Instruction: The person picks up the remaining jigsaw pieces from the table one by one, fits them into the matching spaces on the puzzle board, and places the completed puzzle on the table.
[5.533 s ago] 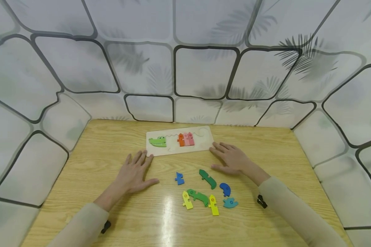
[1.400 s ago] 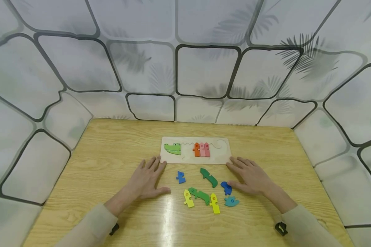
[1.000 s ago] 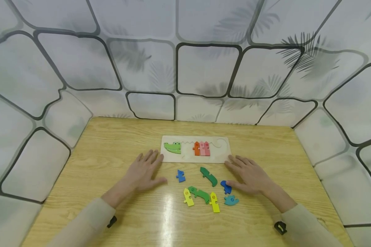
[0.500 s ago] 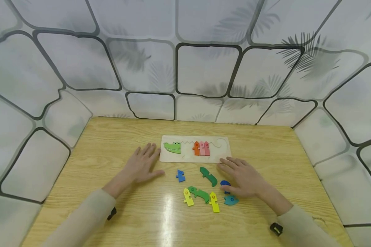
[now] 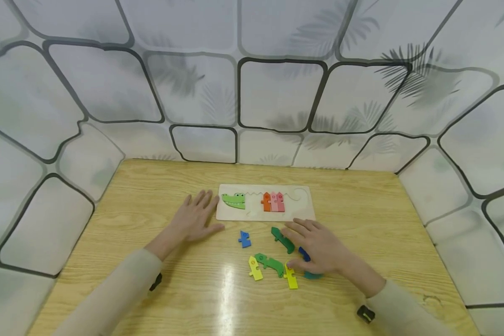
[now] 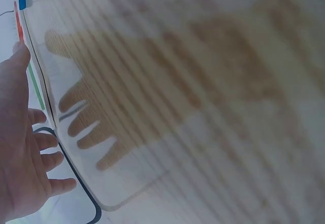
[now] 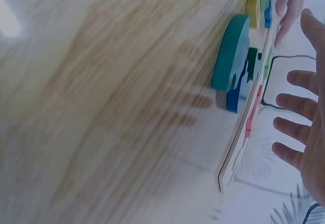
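Observation:
A pale wooden puzzle board (image 5: 252, 214) lies on the table, holding a green crocodile head piece (image 5: 234, 201), an orange piece (image 5: 266, 203) and two pink pieces (image 5: 277, 203). My left hand (image 5: 193, 219) is spread with straight fingers at the board's left edge; whether it touches is unclear. Over the loose pieces is my right hand (image 5: 321, 247), fingers extended, gripping nothing. It partly covers a dark blue piece (image 5: 304, 254) and a teal piece (image 7: 231, 54). Its fingertips appear above a dark green piece (image 5: 281, 239), its thumb at a yellow piece (image 5: 291, 280).
A blue piece (image 5: 244, 239), a green legged piece (image 5: 270, 264) and another yellow piece (image 5: 255, 269) lie left of the right hand. The wooden table (image 5: 151, 182) meets patterned walls (image 5: 277, 98) at the back and sides.
Compared with the earliest frame, the board sits farther right and nearer. My right hand has since left its right corner, moving left over the loose pieces. My left hand slid slightly forward.

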Demonstrator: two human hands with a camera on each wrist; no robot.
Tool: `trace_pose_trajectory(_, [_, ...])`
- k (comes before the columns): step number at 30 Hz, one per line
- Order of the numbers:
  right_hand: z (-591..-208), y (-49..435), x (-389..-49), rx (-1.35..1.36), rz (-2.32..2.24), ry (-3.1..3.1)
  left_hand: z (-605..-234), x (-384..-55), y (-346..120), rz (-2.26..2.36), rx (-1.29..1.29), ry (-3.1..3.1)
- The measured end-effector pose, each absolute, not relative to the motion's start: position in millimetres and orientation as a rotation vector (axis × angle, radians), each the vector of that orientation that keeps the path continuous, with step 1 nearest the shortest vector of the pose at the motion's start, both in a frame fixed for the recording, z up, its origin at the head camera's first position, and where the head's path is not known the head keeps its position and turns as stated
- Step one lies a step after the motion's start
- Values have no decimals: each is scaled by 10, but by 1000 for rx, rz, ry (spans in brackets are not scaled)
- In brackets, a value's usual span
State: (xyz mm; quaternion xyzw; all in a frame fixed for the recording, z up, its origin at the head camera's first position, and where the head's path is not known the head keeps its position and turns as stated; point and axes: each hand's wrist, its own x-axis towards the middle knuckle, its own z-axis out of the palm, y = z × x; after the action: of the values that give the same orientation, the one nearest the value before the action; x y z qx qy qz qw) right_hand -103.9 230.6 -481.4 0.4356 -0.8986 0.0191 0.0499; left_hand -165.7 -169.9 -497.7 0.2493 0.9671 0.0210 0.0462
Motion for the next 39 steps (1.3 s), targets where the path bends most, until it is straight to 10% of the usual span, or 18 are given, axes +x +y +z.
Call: trace_pose_trajectory(39, [-4811,1623,-893,1514,-119,-2753,-5038,-1823,-1705,43,715,2948])
